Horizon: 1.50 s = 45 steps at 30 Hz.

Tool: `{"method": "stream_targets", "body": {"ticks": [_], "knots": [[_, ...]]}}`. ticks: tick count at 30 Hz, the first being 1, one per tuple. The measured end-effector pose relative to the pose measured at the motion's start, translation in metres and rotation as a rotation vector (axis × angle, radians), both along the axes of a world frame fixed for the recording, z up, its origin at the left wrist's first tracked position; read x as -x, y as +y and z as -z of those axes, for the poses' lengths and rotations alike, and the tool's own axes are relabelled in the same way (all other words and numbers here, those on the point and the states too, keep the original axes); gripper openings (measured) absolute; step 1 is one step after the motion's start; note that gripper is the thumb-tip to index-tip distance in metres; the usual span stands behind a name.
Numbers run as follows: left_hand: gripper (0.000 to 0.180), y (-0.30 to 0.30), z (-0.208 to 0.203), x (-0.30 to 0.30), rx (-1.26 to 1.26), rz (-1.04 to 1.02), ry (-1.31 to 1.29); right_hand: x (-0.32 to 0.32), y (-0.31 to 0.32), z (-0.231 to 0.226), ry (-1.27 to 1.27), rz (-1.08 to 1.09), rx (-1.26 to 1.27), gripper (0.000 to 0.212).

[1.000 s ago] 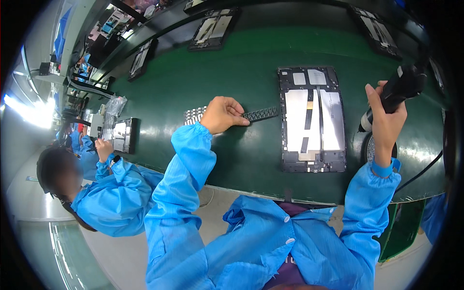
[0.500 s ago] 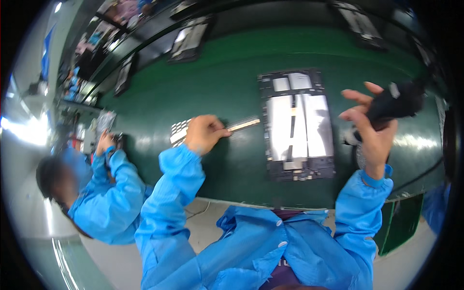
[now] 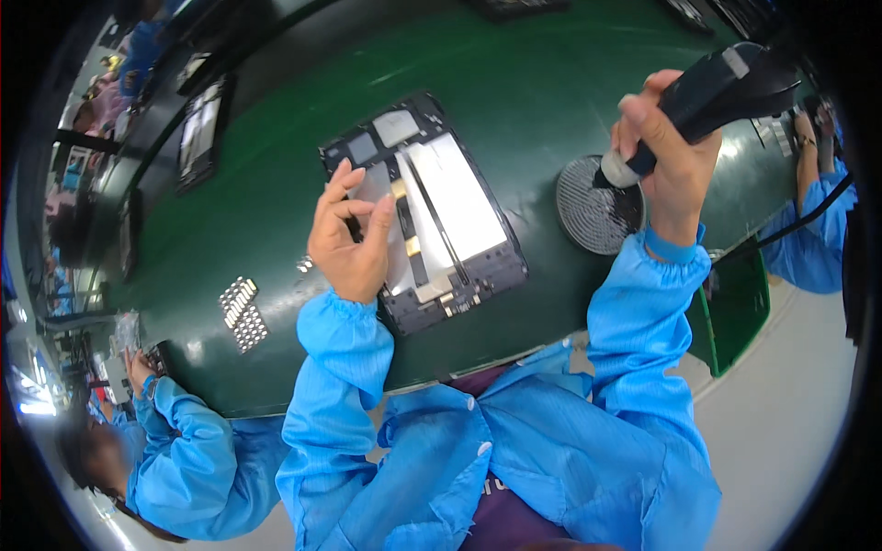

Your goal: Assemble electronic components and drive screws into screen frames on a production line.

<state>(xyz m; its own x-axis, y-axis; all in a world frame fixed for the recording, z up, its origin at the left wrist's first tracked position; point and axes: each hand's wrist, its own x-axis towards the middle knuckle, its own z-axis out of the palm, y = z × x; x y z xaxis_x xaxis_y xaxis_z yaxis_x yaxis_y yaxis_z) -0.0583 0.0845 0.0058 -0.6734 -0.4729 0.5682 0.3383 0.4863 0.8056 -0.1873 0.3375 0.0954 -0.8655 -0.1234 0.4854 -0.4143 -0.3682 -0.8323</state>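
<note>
My right fingers [image 3: 646, 118] wrapped around a smooth black screwdriver [image 3: 712, 96], my left fingers [image 3: 334, 190] bent, grip unclear, over a flat rectangular silver-faced chassis [image 3: 469, 211], long axis diagonal, two-panel end pointing far-left

Our left hand [image 3: 353, 250] hides part of the tablet [image 3: 470, 209] below it, and we cannot tell if they touch.

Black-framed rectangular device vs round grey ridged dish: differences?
The black-framed rectangular device is larger than the round grey ridged dish. The device shows bright silver panels, the dish dull grey. The left hand covers part of the device; a dark handheld tool, part of the dish. Both lie on the green tabletop.
</note>
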Motion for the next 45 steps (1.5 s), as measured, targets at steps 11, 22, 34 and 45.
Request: {"method": "stream_targets", "body": {"ticks": [11,22,34,45], "knots": [[0.011,0.035,-0.002,0.013,0.198,0.122,-0.177,0.015,0.002,0.028,0.004,0.063,-0.116,0.027],[0.013,0.034,0.007,0.011,0.035,0.096,-0.166,0.022,-0.013,0.035,0.053,0.051,-0.136,0.026],[0.016,0.030,0.002,0.010,-0.035,0.082,-0.161,0.029,-0.015,0.041,0.054,0.056,-0.130,0.021],[0.011,-0.025,-0.016,-0.015,-0.562,0.076,-0.357,0.009,-0.009,0.022,0.012,0.101,-0.014,0.030]]}}
